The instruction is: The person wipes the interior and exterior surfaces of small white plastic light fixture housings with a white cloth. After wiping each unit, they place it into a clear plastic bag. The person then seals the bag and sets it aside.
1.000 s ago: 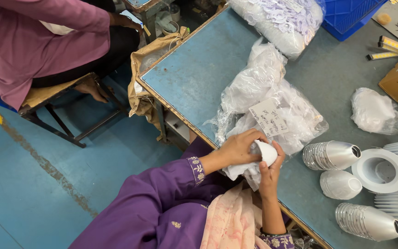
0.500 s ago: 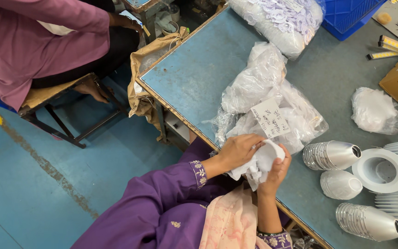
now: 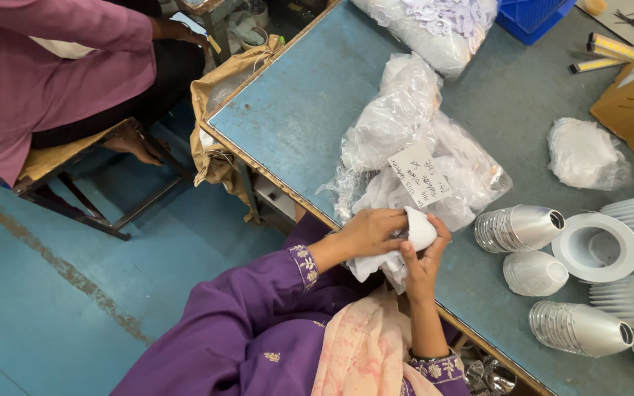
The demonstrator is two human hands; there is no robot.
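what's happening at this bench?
A person in a purple sleeve sits at the blue table, holding a small white dome-shaped part between left hand and right hand, with a white cloth or plastic wrap bunched under it. Clear bags of white parts lie just beyond; stacked silver cones and white ribbed housings sit to the right. Another person sits nearby.

Blue-grey worktop [image 3: 317,95] with a worn brown edge. Purple sleeve [image 3: 258,308], pale embroidered cuff. White dome [image 3: 421,229] and white cloth [image 3: 376,264]. Clear plastic bags [image 3: 420,147] of white parts. Silver cones [image 3: 515,227]. Peach patterned scarf [image 3: 361,352].
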